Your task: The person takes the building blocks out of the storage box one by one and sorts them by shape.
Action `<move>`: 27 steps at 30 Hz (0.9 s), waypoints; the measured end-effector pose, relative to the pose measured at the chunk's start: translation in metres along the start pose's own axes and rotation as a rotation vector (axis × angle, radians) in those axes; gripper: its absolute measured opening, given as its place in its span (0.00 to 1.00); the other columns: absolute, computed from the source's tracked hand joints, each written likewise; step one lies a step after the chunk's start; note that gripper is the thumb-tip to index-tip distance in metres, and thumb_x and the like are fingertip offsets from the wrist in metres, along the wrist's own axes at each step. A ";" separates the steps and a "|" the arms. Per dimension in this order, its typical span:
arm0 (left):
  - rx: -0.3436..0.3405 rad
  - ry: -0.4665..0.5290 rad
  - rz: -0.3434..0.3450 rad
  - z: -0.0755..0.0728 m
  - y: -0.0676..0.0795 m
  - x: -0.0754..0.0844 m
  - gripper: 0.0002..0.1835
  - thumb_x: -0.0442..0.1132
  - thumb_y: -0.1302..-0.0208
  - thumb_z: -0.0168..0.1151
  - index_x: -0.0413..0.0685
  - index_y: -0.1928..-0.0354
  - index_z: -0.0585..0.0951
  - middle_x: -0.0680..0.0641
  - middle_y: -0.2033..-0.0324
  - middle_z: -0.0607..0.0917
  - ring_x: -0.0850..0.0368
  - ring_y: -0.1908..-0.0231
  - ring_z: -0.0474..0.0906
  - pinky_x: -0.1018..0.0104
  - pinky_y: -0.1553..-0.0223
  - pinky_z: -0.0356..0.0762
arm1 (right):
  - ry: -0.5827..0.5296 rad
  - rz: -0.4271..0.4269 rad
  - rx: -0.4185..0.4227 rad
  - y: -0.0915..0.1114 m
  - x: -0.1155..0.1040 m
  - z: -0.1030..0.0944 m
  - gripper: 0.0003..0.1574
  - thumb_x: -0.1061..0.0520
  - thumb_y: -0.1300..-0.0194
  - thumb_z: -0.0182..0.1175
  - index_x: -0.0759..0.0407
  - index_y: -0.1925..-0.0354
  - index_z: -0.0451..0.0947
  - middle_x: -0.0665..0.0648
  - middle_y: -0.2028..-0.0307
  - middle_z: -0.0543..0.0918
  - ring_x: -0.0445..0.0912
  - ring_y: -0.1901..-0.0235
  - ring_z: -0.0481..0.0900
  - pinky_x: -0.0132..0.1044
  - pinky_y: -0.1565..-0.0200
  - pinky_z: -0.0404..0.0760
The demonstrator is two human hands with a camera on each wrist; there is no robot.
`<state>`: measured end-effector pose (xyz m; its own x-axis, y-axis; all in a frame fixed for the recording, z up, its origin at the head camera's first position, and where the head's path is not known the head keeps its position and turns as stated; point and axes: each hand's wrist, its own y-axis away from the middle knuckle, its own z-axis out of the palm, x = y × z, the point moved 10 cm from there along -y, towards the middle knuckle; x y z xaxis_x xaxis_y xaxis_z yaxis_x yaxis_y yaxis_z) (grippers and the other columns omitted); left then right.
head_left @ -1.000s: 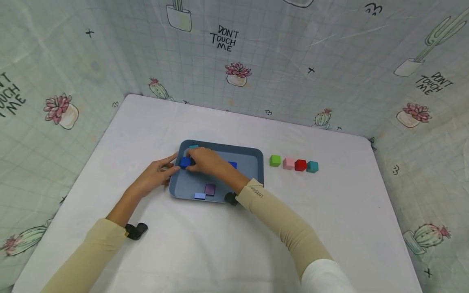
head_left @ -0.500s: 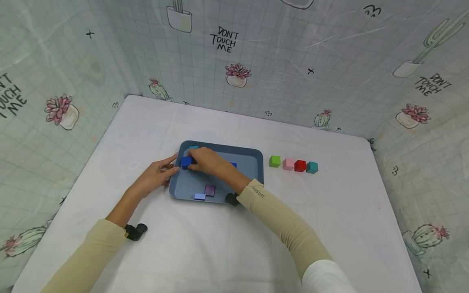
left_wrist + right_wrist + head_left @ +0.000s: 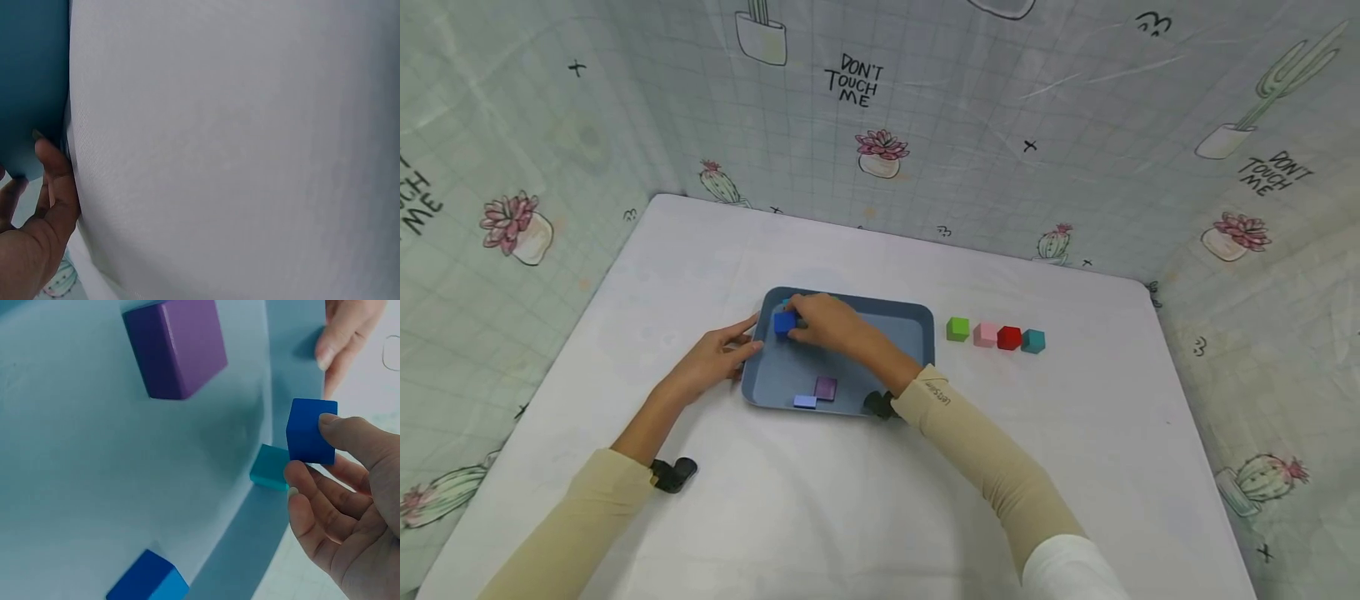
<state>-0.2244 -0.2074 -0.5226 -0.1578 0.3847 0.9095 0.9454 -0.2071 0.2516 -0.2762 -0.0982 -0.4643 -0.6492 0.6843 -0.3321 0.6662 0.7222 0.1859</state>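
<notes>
A blue cube (image 3: 785, 323) is pinched between the thumb and fingers of my right hand (image 3: 831, 323), over the far left part of a blue-grey tray (image 3: 775, 375). The right wrist view shows the thumb on one face of this cube (image 3: 306, 434), close to a teal block (image 3: 270, 465) in the tray's corner. My left hand (image 3: 709, 364) grips the tray's left side, its thumb at the rim, as the left wrist view also shows. Inside the tray lie a purple block (image 3: 825, 388) and a light blue block (image 3: 805, 402) near the front edge.
Right of the tray, a green cube (image 3: 958, 329), a pink cube (image 3: 985, 335), a red cube (image 3: 1009, 337) and a teal cube (image 3: 1033, 342) form a row on the white table (image 3: 820, 500). A printed curtain (image 3: 955, 100) hangs behind the table.
My right hand has shifted the blue cube slightly away from the tray's left rim and toward its far side. A blue block under the right forearm is now hidden. The left hand stays put.
</notes>
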 end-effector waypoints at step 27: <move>0.014 -0.038 -0.014 0.001 -0.002 -0.006 0.34 0.45 0.30 0.54 0.53 0.27 0.53 0.34 0.47 0.68 0.40 0.51 0.73 0.60 0.61 0.79 | -0.140 0.073 0.026 0.037 0.033 -0.017 0.25 0.54 0.34 0.60 0.60 0.41 0.70 0.56 0.49 0.78 0.41 0.57 0.77 0.28 0.60 0.76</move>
<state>-0.2250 -0.2082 -0.5287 -0.1605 0.4216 0.8924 0.9469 -0.1893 0.2598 -0.2795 -0.0469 -0.4530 -0.5427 0.7125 -0.4447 0.7201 0.6672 0.1902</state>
